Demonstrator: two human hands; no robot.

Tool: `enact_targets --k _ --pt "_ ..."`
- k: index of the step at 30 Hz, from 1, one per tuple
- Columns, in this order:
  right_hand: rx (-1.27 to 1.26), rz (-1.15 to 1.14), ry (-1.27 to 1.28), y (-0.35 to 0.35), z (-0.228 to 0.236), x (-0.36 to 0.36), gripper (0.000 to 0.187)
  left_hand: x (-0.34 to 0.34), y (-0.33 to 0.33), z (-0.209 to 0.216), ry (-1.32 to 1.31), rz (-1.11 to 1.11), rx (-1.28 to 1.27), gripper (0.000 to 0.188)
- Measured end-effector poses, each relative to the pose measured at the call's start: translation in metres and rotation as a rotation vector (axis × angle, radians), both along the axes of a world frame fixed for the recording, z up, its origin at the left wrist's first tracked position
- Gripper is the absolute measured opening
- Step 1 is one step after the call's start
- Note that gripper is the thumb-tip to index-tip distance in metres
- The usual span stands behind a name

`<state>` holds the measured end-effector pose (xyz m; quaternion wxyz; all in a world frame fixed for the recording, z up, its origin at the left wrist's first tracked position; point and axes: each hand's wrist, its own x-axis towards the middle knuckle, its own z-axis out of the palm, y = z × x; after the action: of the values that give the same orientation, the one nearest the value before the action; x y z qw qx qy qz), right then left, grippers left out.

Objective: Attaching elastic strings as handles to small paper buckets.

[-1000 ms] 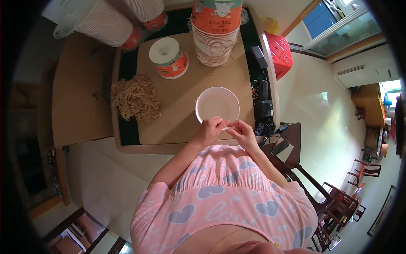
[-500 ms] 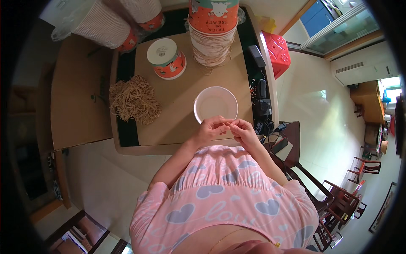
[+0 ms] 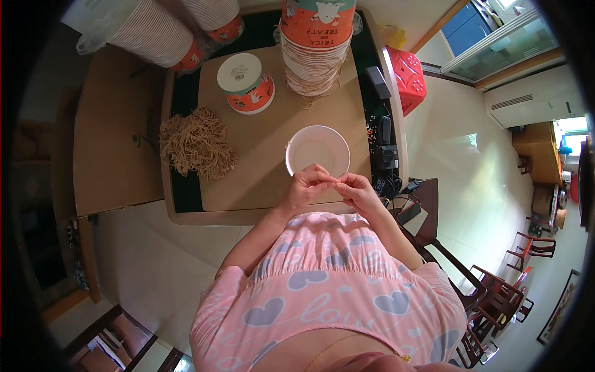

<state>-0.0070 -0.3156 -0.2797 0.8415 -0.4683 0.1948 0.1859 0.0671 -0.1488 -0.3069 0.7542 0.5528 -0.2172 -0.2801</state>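
Note:
My left hand (image 3: 310,184) and my right hand (image 3: 357,190) meet at the near rim of a white paper tub (image 3: 317,149), which stands mouth up on a cardboard sheet. Both hands are pinched, fingertips touching; whatever they hold is too small or hidden to make out. A tangled heap of tan string (image 3: 198,144) lies to the left. Upside down beyond it sits an orange and teal tub (image 3: 246,87). A tall stack of tubs (image 3: 316,43), with loops of string around its lower rims, stands at the far side.
Wrapped stacks of paper tubs (image 3: 152,34) stand at the far left. Black adapters and cables (image 3: 387,155) line the table's right edge beside small scattered beads. A red plastic stool (image 3: 406,80) stands right of the table, and a dark wooden chair (image 3: 427,211) nearer me.
The fingers of my left hand have shifted slightly and straightened toward my right fingertips. Both hands stay together at the tub's near rim. The view has tilted a little.

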Motion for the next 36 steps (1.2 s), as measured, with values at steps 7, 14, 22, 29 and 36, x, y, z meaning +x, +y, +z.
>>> enact_targets --k 7,14,22,29,36 --pt "-0.494 -0.202 -0.240 0.021 -0.010 0.001 0.014 -0.003 -0.005 0.005 0.065 0.110 0.285 0.015" --pt "-0.639 -0.240 -0.313 0.027 -0.019 -0.002 0.008 -0.001 -0.007 0.004 -0.042 0.070 0.373 0.024" --pt "-0.612 -0.280 -0.267 0.023 -0.026 -0.003 0.003 -0.003 -0.016 -0.012 -0.095 0.019 0.398 0.025" --pt "-0.514 -0.471 -0.017 0.007 -0.047 -0.007 0.007 -0.002 -0.032 -0.027 -0.130 0.050 0.443 0.018" --pt "-0.472 -0.494 -0.064 0.005 -0.071 -0.002 0.012 0.000 -0.033 -0.036 -0.517 -0.007 0.657 0.029"
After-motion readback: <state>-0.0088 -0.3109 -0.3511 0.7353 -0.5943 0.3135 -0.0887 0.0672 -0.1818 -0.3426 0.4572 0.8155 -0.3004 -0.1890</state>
